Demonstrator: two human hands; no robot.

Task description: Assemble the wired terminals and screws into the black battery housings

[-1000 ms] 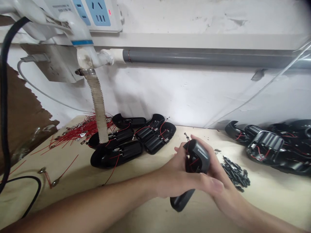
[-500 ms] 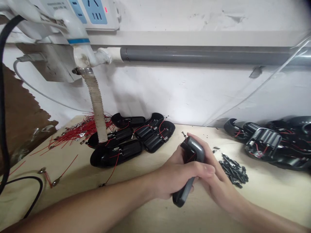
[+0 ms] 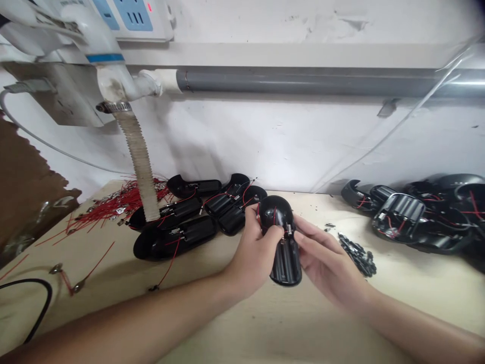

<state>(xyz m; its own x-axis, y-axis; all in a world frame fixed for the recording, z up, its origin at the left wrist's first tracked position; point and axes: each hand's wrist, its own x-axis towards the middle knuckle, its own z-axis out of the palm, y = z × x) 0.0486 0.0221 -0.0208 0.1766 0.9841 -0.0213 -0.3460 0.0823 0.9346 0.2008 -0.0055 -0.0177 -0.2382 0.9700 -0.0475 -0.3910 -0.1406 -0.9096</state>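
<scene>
The left hand (image 3: 252, 253) and right hand (image 3: 322, 258) pinch the black plastic battery shell (image 3: 284, 253) from both sides above the pale wooden bench (image 3: 341, 323). Similar black shells (image 3: 178, 237) lie at 10 o'clock. A fingertip could snag the thin red wire (image 3: 273, 216) and tear its joint.

Shell half (image 3: 280, 242) over mid-table (image 3: 242, 328), left hand (image 3: 252, 255) on its left, right hand (image 3: 326, 258) on its right. Just far-left of it: cluster of shells (image 3: 182, 235) on the table, hose (image 3: 138, 162) dropping into the cluster's far-left side, wire bundle (image 3: 108, 207) further left by the wall. Right of the hands: pile of small parts (image 3: 358, 253), then shell heap (image 3: 413, 220) far right; pipe (image 3: 322, 81) on the wall behind all.
</scene>
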